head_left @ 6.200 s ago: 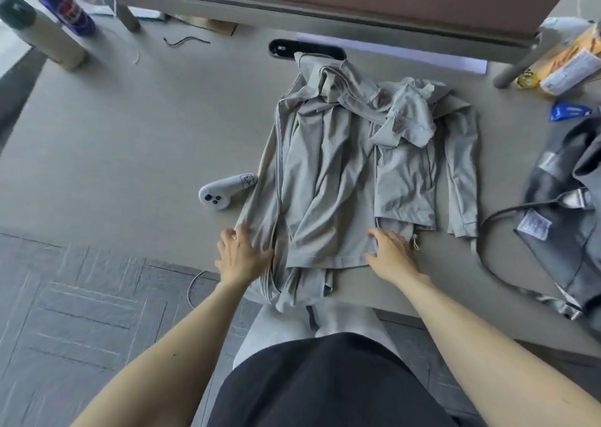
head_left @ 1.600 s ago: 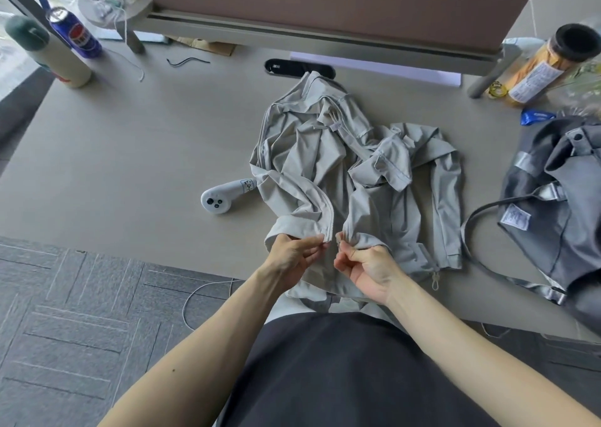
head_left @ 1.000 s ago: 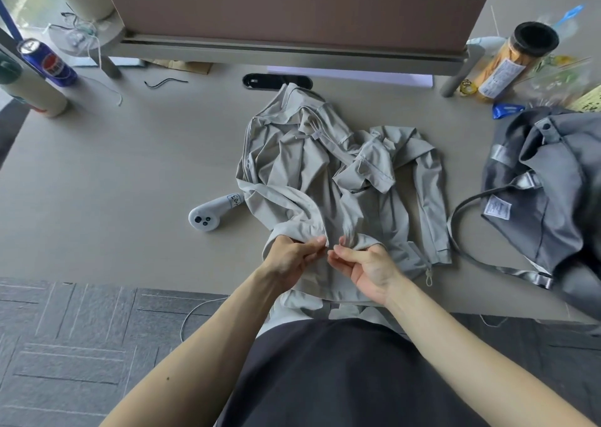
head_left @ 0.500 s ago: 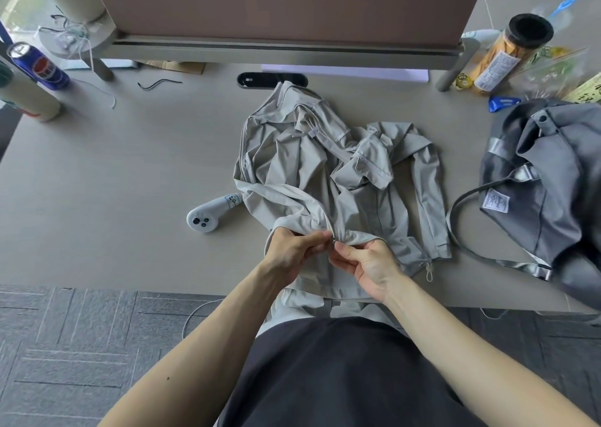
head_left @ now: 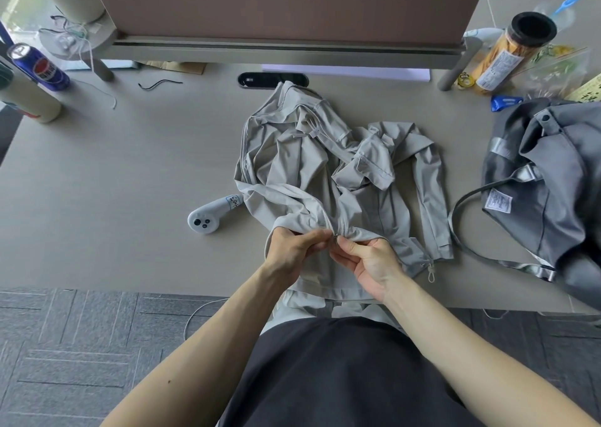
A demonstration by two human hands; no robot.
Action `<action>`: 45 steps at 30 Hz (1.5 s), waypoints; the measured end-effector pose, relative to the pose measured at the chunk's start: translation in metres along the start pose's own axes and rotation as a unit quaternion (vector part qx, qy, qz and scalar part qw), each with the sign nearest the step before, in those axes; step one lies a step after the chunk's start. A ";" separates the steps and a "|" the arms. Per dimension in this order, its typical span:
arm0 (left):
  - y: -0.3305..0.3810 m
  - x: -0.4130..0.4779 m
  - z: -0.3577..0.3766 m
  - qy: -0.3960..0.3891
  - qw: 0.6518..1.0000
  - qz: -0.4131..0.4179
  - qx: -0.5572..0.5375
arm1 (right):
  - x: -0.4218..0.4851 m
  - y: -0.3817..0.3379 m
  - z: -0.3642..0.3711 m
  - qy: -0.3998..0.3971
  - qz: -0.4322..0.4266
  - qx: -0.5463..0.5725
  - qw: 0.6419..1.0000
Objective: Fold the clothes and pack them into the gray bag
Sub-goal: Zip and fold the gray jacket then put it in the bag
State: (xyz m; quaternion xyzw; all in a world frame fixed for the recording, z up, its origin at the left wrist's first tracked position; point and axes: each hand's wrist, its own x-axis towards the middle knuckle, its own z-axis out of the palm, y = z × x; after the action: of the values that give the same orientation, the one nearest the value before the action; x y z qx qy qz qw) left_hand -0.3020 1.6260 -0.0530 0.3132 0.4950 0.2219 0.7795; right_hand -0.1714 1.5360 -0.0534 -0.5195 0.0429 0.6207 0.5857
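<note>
A light grey zip jacket (head_left: 312,172) lies crumpled on the beige table (head_left: 113,179), its hem hanging over the near edge. My left hand (head_left: 292,251) pinches the left front edge of the jacket at the bottom of the zipper. My right hand (head_left: 367,260) pinches the right front edge and the small zipper end, fingertips almost touching the left hand's. The gray bag (head_left: 549,185) slumps on the table at the right, its strap looping toward the jacket's sleeve.
A white handheld controller (head_left: 208,218) lies just left of the jacket. A blue can (head_left: 39,67) and a cream bottle (head_left: 29,101) stand far left. A snack jar (head_left: 510,52) and packets crowd the far right. A brown partition (head_left: 276,3) bounds the back.
Earlier the jacket lay flat under both palms; both hands have since gathered its front edges at the hem, and over the last second the fingertips have closed together at the zipper end.
</note>
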 end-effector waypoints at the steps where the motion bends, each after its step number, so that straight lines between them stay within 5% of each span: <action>1: 0.000 0.000 0.001 0.007 1.000 0.001 -0.003 | 0.000 0.000 0.000 -0.001 0.000 -0.001 1.000; 36: 0.000 -0.008 0.012 0.095 0.993 0.018 0.068 | 0.000 -0.003 0.006 0.027 -0.009 -0.014 1.000; 45: 0.000 -0.014 0.013 0.036 0.992 0.038 0.113 | -0.003 -0.001 0.006 0.059 0.001 -0.025 0.998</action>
State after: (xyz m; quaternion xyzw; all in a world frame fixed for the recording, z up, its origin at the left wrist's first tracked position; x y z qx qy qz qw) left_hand -0.2961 1.6139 -0.0403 0.4094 0.5322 0.2055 0.7120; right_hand -0.1747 1.5383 -0.0485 -0.5695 0.0618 0.5904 0.5685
